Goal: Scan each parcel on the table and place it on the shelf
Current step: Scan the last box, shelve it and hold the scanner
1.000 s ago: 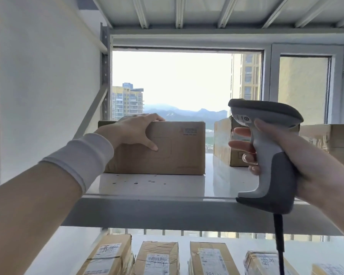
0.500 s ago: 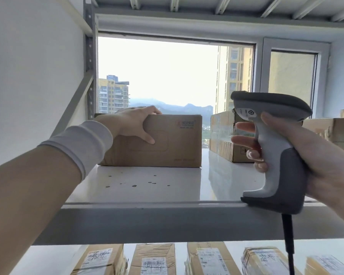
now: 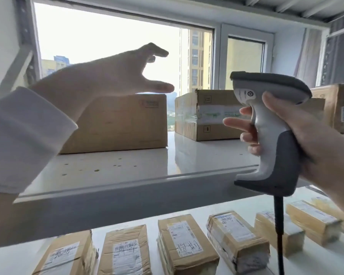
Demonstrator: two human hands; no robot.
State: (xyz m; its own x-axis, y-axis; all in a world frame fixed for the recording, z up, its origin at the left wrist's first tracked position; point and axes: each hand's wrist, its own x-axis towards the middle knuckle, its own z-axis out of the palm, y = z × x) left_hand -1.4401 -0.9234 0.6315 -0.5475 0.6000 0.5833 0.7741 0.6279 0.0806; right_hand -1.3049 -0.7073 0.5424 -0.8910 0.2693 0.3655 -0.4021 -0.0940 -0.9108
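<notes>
Head view: the shelf [image 3: 127,187] is loaded with a brown parcel [image 3: 123,124] and a taped box [image 3: 207,116]. The left hand [image 3: 115,74] is held above the parcel, fingers spread and empty. The scanner [image 3: 270,132] is gripped by the right hand [image 3: 310,139], fingers wrapped around its handle.

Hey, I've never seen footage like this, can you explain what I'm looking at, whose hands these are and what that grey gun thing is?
This picture comes from a camera worn on a person's head, looking forward and down, so the hands are the wearer's own. The left hand, in a white sleeve, is open and raised above a cardboard box standing on the white shelf, not touching it as far as I can tell. The right hand grips a grey barcode scanner with a cable hanging below. More boxes stand further right, before a window. On the level underneath lies a row of labelled parcels.
</notes>
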